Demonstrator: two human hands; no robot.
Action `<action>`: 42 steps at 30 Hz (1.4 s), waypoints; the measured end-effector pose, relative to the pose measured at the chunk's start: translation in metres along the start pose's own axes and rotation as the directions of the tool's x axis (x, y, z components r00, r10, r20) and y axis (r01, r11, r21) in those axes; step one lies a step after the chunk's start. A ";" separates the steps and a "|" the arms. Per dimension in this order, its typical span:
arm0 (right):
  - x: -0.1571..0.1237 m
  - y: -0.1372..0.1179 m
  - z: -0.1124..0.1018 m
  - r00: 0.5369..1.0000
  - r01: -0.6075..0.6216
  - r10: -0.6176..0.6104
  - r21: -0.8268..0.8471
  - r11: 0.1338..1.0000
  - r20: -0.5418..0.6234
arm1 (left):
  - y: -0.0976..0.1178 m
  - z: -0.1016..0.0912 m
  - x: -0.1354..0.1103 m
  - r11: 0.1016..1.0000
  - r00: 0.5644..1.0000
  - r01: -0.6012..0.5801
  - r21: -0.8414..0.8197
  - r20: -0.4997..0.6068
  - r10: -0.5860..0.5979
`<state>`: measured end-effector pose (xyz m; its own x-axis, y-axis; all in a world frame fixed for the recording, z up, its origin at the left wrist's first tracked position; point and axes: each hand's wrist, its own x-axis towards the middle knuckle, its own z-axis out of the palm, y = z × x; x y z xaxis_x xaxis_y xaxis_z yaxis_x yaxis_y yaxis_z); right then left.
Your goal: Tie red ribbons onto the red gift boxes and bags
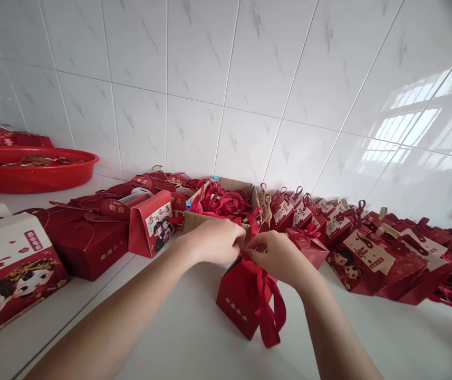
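Observation:
A small red gift box point(237, 301) with gold lettering stands on the white surface in front of me. Red ribbon point(271, 311) is at its top, with a loop and tail hanging down the right side and another piece sticking up between my hands. My right hand point(277, 256) is closed at the top of the box, thumb and fingers pinching the ribbon. To the left of the box's top, my left hand point(220, 241) is closed with fingers curled; its fingertips and whatever they grip are hidden.
Behind my hands sits an open cardboard carton point(200, 221) of red ribbons. Several red boxes point(95, 245) crowd the left, beyond them a red basin point(39, 177). Rows of handled gift boxes point(362, 261) line the right. A tiled wall point(194, 137) closes the back.

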<state>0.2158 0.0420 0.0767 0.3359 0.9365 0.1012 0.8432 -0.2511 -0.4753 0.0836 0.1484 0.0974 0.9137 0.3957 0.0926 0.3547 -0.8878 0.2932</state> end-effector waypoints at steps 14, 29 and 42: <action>-0.025 0.021 -0.041 0.987 -0.003 0.014 -0.068 0.998 0.160 | -0.001 -0.061 -0.036 0.160 0.699 -0.606 -0.779 -0.618 -0.359; -0.002 0.021 -0.004 0.934 0.150 -0.161 0.059 0.987 0.317 | 0.001 -0.076 -0.064 -0.155 0.616 -0.759 -0.632 -0.622 -0.484; -0.012 0.016 -0.033 0.991 0.021 -0.067 0.362 0.932 0.114 | 0.001 -0.069 -0.048 -0.088 0.699 -0.626 -0.775 -0.507 -0.503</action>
<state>0.2392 0.0182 0.0965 0.2288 0.9730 0.0322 0.6413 -0.1257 -0.7570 0.0264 0.1446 0.1589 0.3600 0.8429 0.3999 -0.7566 0.0130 0.6537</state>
